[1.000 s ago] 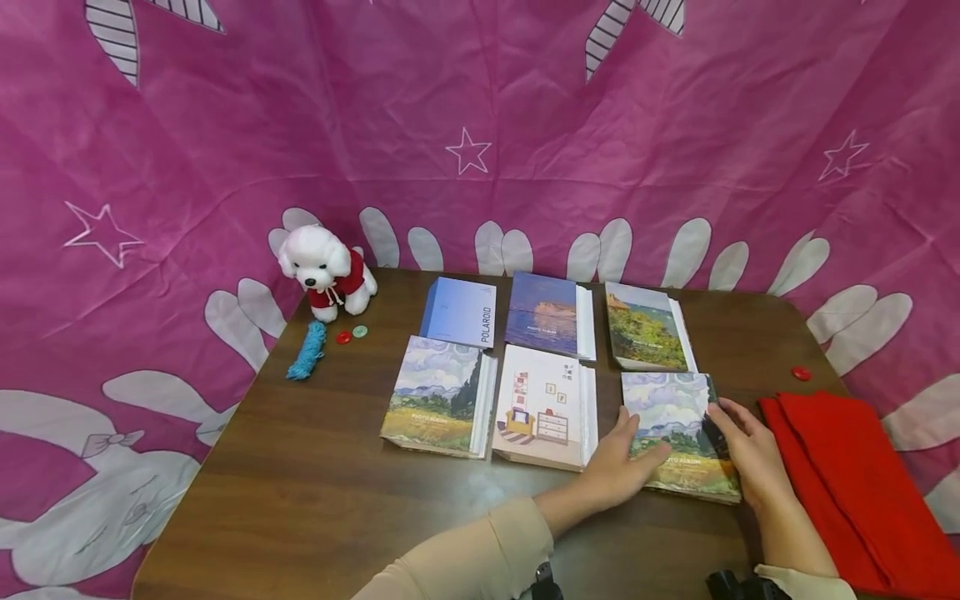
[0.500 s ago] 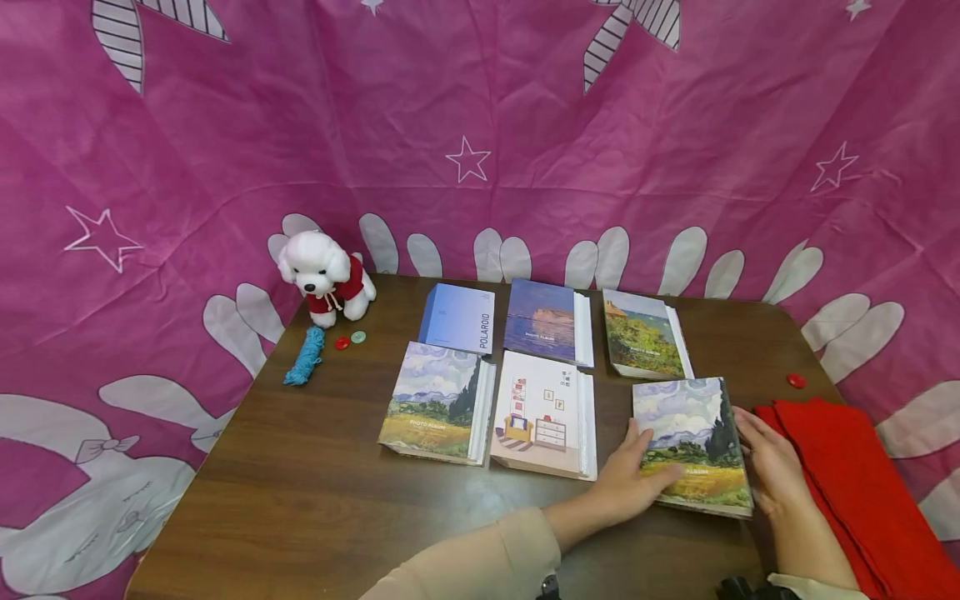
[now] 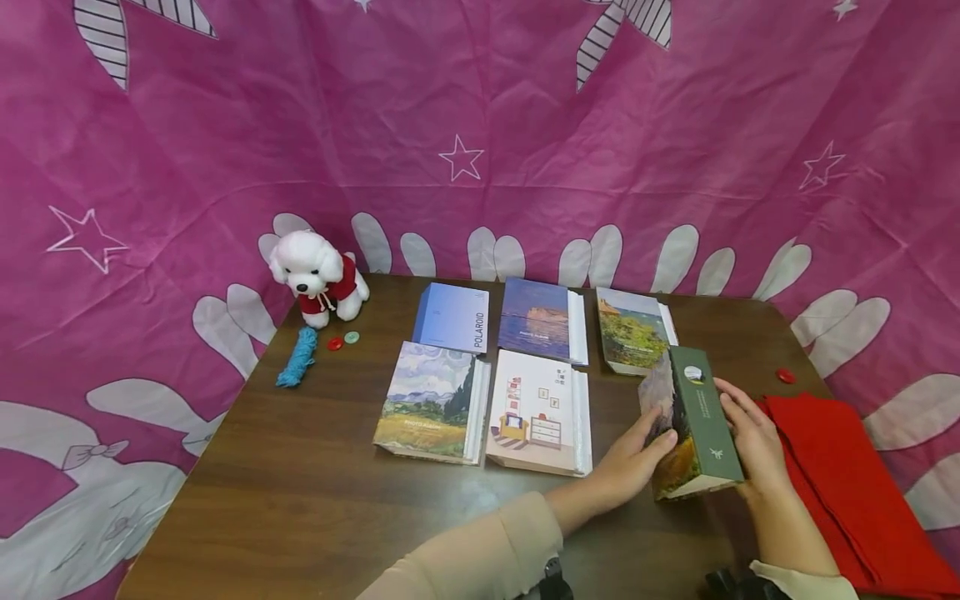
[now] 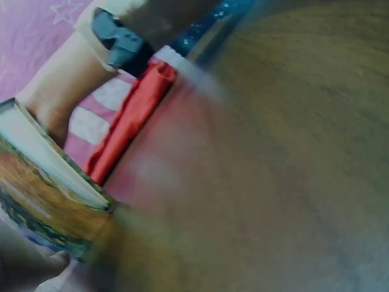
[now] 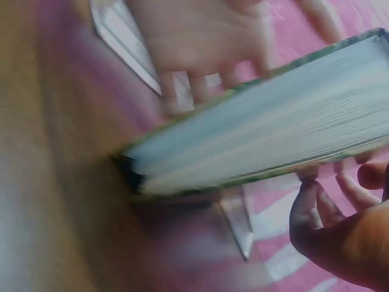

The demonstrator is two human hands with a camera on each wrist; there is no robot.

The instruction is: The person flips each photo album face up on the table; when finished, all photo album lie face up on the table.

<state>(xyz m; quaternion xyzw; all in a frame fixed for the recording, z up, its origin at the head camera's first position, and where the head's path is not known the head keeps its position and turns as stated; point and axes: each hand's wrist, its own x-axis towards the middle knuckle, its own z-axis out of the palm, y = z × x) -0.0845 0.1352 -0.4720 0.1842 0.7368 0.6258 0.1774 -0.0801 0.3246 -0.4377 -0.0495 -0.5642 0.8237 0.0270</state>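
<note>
A thick photo album [image 3: 705, 417] with a landscape painting on its cover is tilted up at the right of the table, its dark green spine turned to the head camera. My left hand [image 3: 626, 462] holds it from the left, thumb and fingers against the painted front cover. From the other side my right hand [image 3: 756, 437] grips it, fingers along the spine side and partly hidden behind it. In the right wrist view the page block [image 5: 261, 121] shows between the two covers, a hand on either side. The left wrist view is blurred and shows the album's lower end [image 4: 55, 164].
Several albums lie flat in two rows: a blue POLAROID one [image 3: 453, 317], a sea-cliff one [image 3: 536, 321], a garden one [image 3: 633, 329], a wheat-field one [image 3: 427, 400] and a furniture one [image 3: 534, 408]. Red cloth [image 3: 847, 483] lies right; a toy dog [image 3: 315, 275] and blue cord [image 3: 298, 358] left.
The album, earlier front cover up in both hands, has shifted right and been turned so its green spine faces the camera. The right hand has come round to its far side.
</note>
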